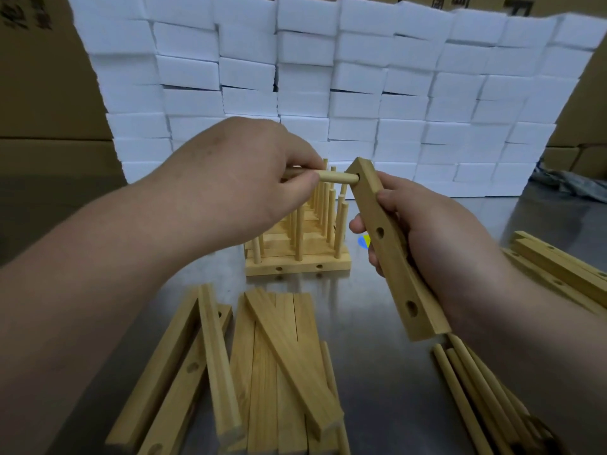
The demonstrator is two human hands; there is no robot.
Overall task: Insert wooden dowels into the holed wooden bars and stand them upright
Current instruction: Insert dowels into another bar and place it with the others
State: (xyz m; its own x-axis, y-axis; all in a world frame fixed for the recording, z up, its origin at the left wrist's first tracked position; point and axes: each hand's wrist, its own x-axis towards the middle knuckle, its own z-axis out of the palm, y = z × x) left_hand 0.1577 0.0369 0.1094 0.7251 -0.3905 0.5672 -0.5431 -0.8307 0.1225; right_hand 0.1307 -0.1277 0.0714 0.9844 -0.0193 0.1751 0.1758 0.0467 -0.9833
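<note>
Seating a dowel (335, 177) in the bar (391, 244)
Left grip (236, 178) pinches the dowel, right grip (437, 238) wraps the bar — keep it square to the hole (357, 177), push straight

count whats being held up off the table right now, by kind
holed bar, gripped in the right hand: 1
dowel, pinched in the left hand, tip at the bar's top hole: 1
total: 2
</note>
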